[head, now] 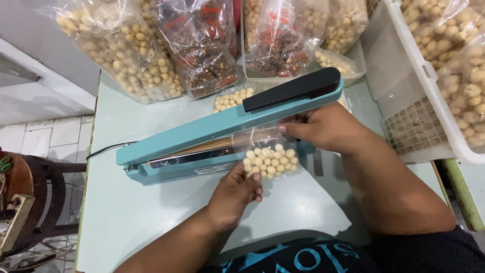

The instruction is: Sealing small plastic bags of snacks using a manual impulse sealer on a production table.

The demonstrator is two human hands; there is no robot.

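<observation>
a pale green table (131, 212) carries a teal heat sealer (202, 139), bulging snack bags (126, 50) and, seemingly, a white basket (419, 91).

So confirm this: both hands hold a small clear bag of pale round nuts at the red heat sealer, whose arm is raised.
Wrong colour. The heat sealer is teal-blue with a black handle, not red, as the head view shows. Otherwise correct: left hand and right hand hold the small clear bag there, arm raised.

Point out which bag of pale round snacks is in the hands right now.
The small clear bag, pinched by the left hand and right hand at the blue heat sealer. The bigger bags lie untouched at the table's far edge.
</observation>
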